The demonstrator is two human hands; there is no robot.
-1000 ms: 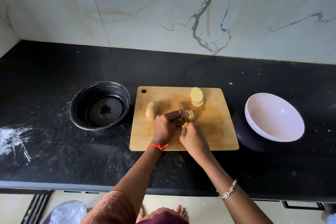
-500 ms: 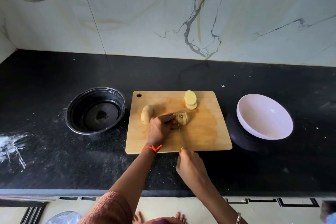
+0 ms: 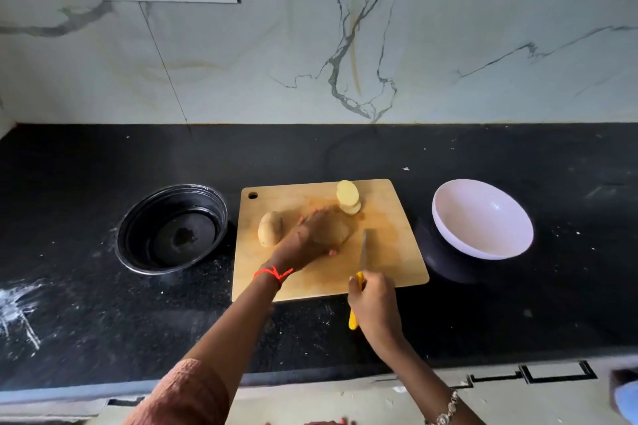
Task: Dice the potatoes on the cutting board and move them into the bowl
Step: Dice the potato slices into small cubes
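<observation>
Dicing is under way, and nothing has reached the white bowl (image 3: 483,221) to the right of the cutting board (image 3: 393,262). A whole potato (image 3: 270,228) lies at the board's left and a stack of potato slices (image 3: 348,197) near its far edge. The left hand (image 3: 321,231) is cupped over the board's middle, blurred; I cannot tell whether it grips anything. The right hand (image 3: 374,304) grasps a yellow-handled knife (image 3: 362,252), its blade low beside the left hand. The next move likely calls for steadying a piece and bringing the blade across it.

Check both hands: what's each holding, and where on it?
Right hand grips the knife by its yellow handle, blade over the cutting board. Left hand lies blurred over the board's middle; any hold cannot be told.
</observation>
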